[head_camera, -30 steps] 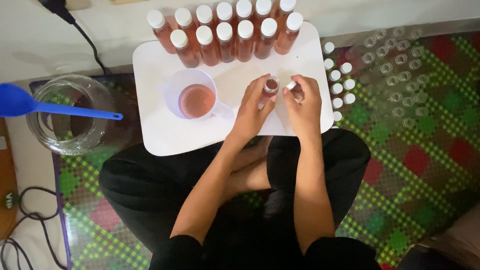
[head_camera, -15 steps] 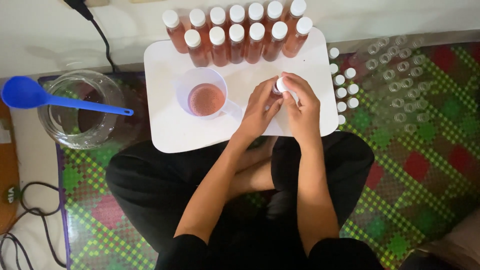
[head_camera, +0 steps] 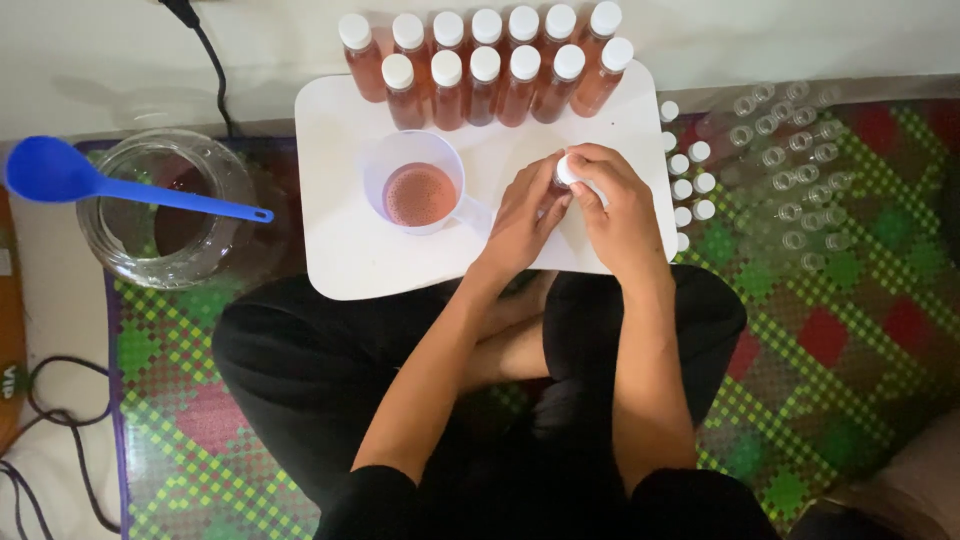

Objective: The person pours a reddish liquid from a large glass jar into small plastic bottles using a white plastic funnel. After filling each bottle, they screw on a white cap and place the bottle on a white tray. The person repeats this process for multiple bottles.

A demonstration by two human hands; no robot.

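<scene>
A small bottle of reddish liquid stands on the white tray (head_camera: 340, 250), mostly hidden by my hands. My left hand (head_camera: 522, 215) grips its body. My right hand (head_camera: 618, 205) is closed over its white cap (head_camera: 566, 170). To the left on the tray is a white measuring cup (head_camera: 418, 180) holding pinkish-red liquid. Two rows of filled, white-capped bottles (head_camera: 485, 65) line the tray's far edge.
A glass jar (head_camera: 160, 210) with a blue spoon (head_camera: 110, 183) across it sits left of the tray. Several loose white caps (head_camera: 690, 185) and several empty clear bottles (head_camera: 790, 170) lie to the right on the checkered mat. Black cables (head_camera: 40, 420) lie at bottom left.
My right hand brought the white cap onto the bottle's top and closed over it. Both hands stay together on the bottle.
</scene>
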